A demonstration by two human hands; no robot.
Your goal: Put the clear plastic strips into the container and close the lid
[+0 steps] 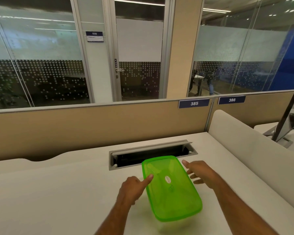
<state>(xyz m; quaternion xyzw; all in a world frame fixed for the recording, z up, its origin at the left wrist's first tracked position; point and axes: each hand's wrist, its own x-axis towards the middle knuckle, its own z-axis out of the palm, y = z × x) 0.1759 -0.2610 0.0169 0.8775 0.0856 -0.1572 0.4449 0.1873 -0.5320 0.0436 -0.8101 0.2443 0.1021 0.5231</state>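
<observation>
A rectangular container with a translucent green lid [171, 189] sits on the white desk [58, 192], the lid lying flat on top. A small white oval sticker marks the lid's middle. My left hand [134, 185] is at the lid's left edge, index finger stretched out and touching it, the other fingers curled. My right hand [200, 173] hovers at the lid's right edge with fingers spread and nothing in it. The clear strips cannot be made out; the green lid hides the container's inside.
An open grey cable tray slot [151, 154] is set into the desk just behind the container. A tan partition [92, 126] runs along the back, and a white divider [255, 150] along the right. A monitor stand [282, 133] is on the neighbouring desk.
</observation>
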